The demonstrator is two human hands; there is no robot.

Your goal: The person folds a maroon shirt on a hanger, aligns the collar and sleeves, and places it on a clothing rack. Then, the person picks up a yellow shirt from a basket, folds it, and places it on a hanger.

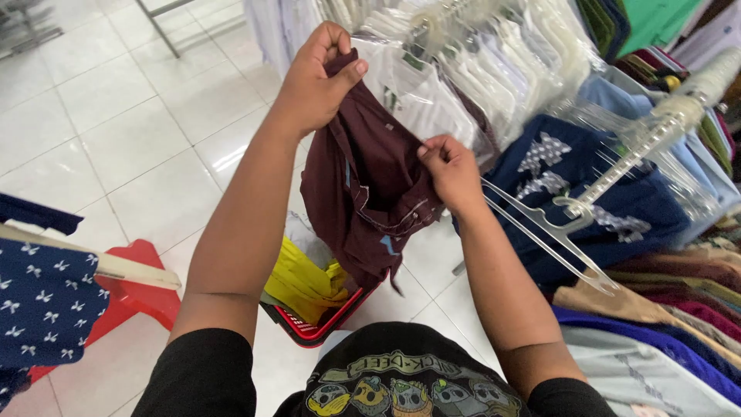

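I hold up a dark maroon cloth shirt (pixel 363 185) in front of me — it hangs soft and crumpled, with a thin pale line of stitching. My left hand (pixel 316 77) is squeezed tight on its top edge. My right hand (pixel 451 171) pinches its side and also holds a clear plastic hanger (pixel 556 232). Below, on the white tile floor (pixel 116 131), sits a red plastic basket (pixel 324 324) with a yellow cloth (pixel 305 282) inside. Farther off — a rack of white shirts (pixel 463 69).
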